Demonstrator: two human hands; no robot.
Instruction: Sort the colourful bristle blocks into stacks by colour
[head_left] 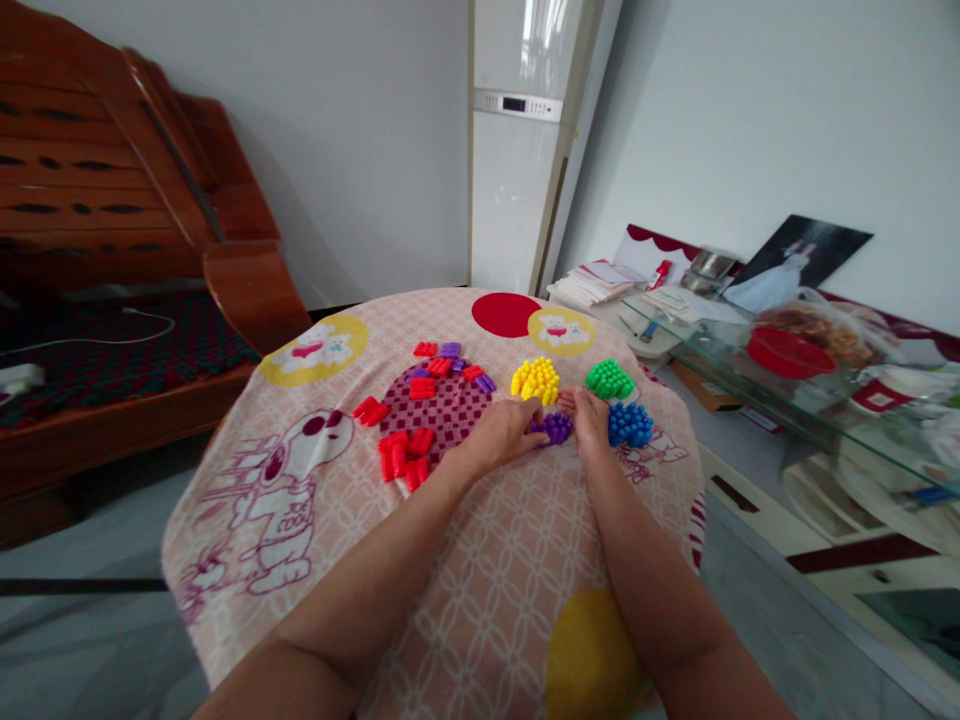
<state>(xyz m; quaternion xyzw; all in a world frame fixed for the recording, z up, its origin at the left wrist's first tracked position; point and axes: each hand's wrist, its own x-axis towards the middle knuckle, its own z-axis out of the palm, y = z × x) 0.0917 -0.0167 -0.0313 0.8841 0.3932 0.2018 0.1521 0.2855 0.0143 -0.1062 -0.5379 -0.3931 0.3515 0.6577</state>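
The fingers of the left hand [502, 430] bend in at the left edge of the purple cluster [558, 428]; whether they pinch a piece, I cannot tell. The right hand [592, 418] is at the purple cluster's right side, its fingers loosely extended and not closed together. Just beyond the purple cluster sits the yellow cluster [535, 380]; beyond it to the right is the green cluster [610, 379], and to its right, past the right hand, the blue cluster [631, 425]. Well left of the purple cluster, red pieces [397, 460] lie loosely on the cloth-covered tabletop [480, 580].
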